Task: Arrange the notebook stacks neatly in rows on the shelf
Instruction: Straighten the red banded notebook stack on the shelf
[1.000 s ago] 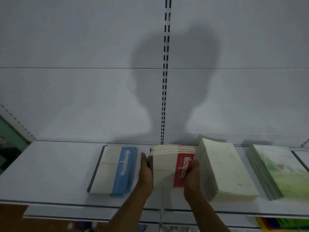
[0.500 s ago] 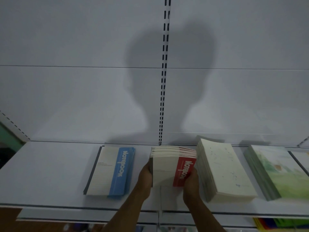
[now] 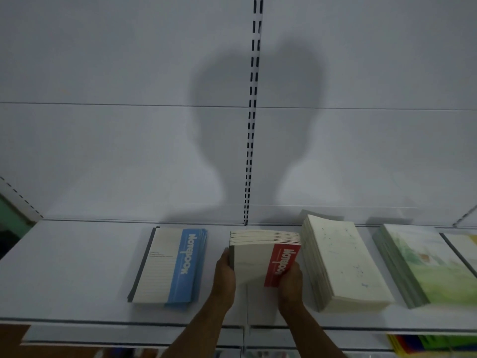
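Both hands are clamped on the red-banded notebook stack [image 3: 263, 257], low in the middle of the frame. The left hand [image 3: 225, 273] presses flat against its left edge and the right hand [image 3: 291, 279] wraps the near right corner over the red strip, fingers closed onto the stack from either side. To my eye that two-sided squeeze is there to keep the loose books square while the pile is slid or tipped; its far end looks fanned, so the near end may be lifted off the shelf [image 3: 64, 275], though I cannot tell for certain.

The stack sits between the blue-banded notebook stack [image 3: 167, 267], just left of centre, and the tall cream stack [image 3: 343, 262] on its right, which it nearly touches. Farther right lies a green-covered stack [image 3: 423, 267], then the edge of another book [image 3: 462, 246] at the frame's right margin.

All of them lie flat in one row along the shelf, whose left part is bare. The gap looks wider on the blue side than the cream side, so I'd judge the red pile wants nudging left to even the spacing.
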{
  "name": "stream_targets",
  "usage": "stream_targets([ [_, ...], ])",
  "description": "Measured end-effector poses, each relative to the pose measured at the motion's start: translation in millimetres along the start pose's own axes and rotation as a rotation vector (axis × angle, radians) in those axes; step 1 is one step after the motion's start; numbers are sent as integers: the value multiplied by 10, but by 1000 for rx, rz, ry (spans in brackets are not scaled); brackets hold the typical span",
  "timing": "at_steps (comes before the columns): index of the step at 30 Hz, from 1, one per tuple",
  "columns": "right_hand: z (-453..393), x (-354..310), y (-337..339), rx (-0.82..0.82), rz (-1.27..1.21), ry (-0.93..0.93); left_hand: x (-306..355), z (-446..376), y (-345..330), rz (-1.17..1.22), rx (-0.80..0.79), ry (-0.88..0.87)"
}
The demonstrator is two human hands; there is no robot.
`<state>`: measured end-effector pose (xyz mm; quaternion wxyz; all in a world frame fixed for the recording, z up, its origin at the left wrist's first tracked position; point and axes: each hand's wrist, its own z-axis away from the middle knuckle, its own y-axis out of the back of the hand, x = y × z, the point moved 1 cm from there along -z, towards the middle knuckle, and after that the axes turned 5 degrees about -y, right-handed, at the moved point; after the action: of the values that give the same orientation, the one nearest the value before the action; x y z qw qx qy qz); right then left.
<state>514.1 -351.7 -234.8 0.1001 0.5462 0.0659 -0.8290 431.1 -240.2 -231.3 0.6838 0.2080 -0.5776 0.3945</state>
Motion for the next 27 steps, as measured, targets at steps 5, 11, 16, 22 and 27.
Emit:
stream_targets([
  [5,-66,-92,-18,11,76,41,92,-31,-39,3,12,1],
  [11,-103,-5,43,-38,64,35,-63,-56,47,-22,-38,3],
  [16,-96,-59,21,-41,69,31,-35,-82,11,-50,-20,33],
  [22,-120,-270,-74,103,44,-9,212,-146,-171,14,224,257],
  [27,-137,-417,-135,1,99,29,458,-140,-242,-20,314,189],
])
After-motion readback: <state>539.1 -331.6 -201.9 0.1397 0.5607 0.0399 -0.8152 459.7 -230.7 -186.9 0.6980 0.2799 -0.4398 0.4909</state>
